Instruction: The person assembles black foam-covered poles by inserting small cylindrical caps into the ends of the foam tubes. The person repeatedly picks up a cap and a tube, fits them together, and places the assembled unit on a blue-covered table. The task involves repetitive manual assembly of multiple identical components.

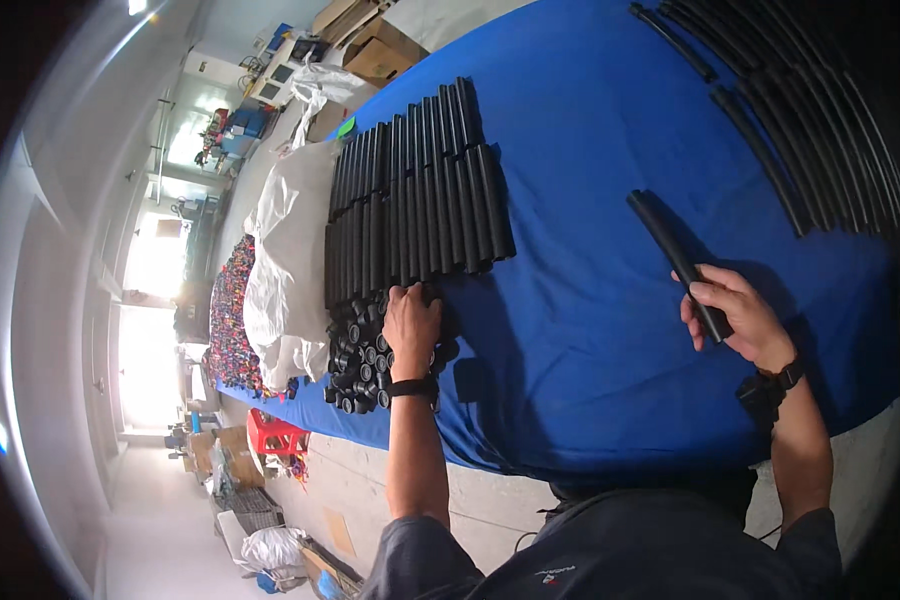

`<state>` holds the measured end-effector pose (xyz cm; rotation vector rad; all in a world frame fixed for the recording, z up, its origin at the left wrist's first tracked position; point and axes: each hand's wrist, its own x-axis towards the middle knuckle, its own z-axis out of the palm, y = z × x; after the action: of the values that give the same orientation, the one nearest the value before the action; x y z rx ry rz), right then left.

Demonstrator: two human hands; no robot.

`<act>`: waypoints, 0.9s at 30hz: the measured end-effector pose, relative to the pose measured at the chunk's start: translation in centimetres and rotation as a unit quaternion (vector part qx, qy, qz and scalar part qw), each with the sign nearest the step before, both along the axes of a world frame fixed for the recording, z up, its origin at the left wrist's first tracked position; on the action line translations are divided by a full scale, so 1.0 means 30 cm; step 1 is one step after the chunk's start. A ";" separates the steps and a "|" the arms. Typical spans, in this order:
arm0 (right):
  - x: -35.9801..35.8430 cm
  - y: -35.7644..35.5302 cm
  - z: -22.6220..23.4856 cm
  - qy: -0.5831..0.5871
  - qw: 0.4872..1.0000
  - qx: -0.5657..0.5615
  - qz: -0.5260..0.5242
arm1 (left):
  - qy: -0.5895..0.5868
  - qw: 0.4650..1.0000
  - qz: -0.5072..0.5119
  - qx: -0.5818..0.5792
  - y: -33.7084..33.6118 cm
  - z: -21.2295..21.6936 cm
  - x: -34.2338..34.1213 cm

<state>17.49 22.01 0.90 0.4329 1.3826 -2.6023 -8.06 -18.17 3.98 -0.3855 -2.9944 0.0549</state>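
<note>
Left of centre, I see the left hand (411, 322) pressed flat, grasping nothing, on a heap of small black caps (362, 368), just below neatly ranked black tubes (415, 200). At right, the right hand (735, 315) clenches a long black tube (675, 262) above the blue tabletop (580, 330), more long tubes (800, 110) fanned at the upper right.

The tube (676, 262) in your right hand (735, 318) looks matt black plastic; beneath it lies smooth blue cloth (590, 150).

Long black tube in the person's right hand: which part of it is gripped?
The right hand grips the long black tube at its near end; the rest angles out over the blue cloth.
</note>
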 end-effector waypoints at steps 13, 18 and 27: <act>0.007 -0.006 0.007 0.000 1.000 0.020 -0.019 | -0.396 0.545 -0.119 0.729 0.312 0.164 0.204; -0.009 -0.041 0.003 -0.001 1.000 0.003 -0.023 | -0.570 0.265 -0.092 0.772 0.535 -0.045 0.223; -0.009 -0.021 0.035 -0.002 1.000 0.016 0.005 | -0.563 0.288 -0.084 0.770 0.668 -0.152 0.219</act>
<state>17.21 21.39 1.93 0.4358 1.4238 -2.5726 -1.49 1.87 -0.58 -0.3770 -1.4572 -3.7639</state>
